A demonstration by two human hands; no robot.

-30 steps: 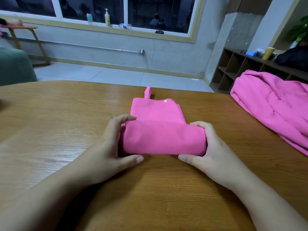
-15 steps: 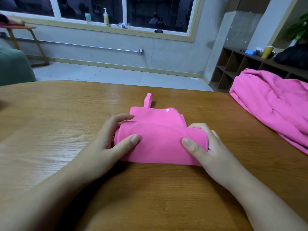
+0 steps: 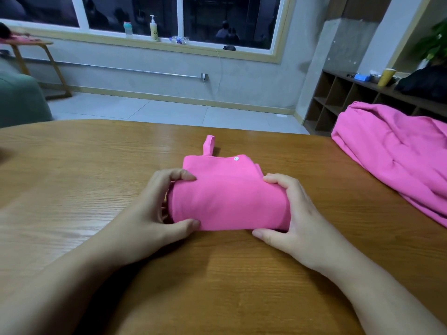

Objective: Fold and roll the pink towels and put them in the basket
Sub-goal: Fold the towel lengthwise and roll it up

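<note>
Filling most of the view, a wooden table (image 3: 72,180) with a plain grain runs from the near edge out to a tiled floor (image 3: 150,108) and a grey wall under a wide window (image 3: 135,10). On the table's far right lies a heap of pink towels (image 3: 396,155), loose and rumpled, well apart from the work in the middle. Behind that heap stands a low shelf unit (image 3: 338,100) of open cubbies with a yellow cup (image 3: 386,77) on top. At the table's centre sits the pink towel (image 3: 227,204) being worked: its near part is wound into a thick roll lying crosswise, and its far part lies flat on the wood. The left hand (image 3: 154,213) grips the roll's left end, fingers curled over the top and thumb pressed against the near side. The right hand (image 3: 292,213) grips the right end the same way, fingers hooked over the top edge and thumb laid along the bottom front. Both forearms rest low over the table. From the flat part's far edge a small loop tab (image 3: 209,145) sticks up, and a white snap button (image 3: 236,159) sits near the far right corner. No basket can be seen from here. On the window sill stand a pump bottle (image 3: 153,28) and a smaller bottle (image 3: 128,28).
</note>
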